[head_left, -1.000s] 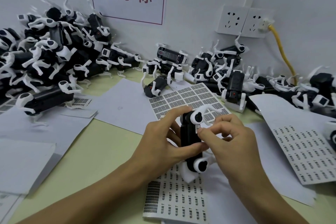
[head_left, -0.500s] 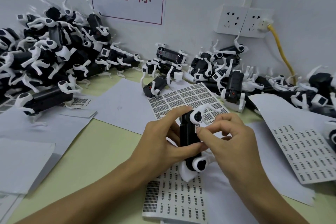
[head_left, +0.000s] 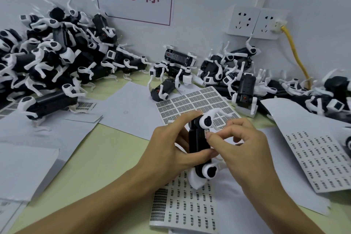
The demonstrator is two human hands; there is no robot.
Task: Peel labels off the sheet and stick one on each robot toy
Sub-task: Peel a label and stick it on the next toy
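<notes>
A black and white robot toy [head_left: 199, 142] stands upright in the middle, above the table. My left hand [head_left: 169, 150] grips its black body, index finger over the top and thumb across the front. My right hand [head_left: 241, 144] is at the toy's right side, fingers curled, a fingertip pressing a small white label [head_left: 207, 130] on the body. A label sheet [head_left: 184, 205] with small printed labels lies under the hands. A second sheet [head_left: 191, 100] with denser print lies behind the toy.
Robot toys are heaped at the back left [head_left: 47, 59] and along the back right [head_left: 237, 74]. White backing papers [head_left: 131, 104] cover much of the yellow table [head_left: 98, 159]. Another label sheet [head_left: 321, 159] lies at the right. A yellow cable [head_left: 296, 53] hangs from wall sockets.
My right hand's fingers have shifted slightly along the toy's side, rubbing over the label. The toy and left hand have stayed nearly still.
</notes>
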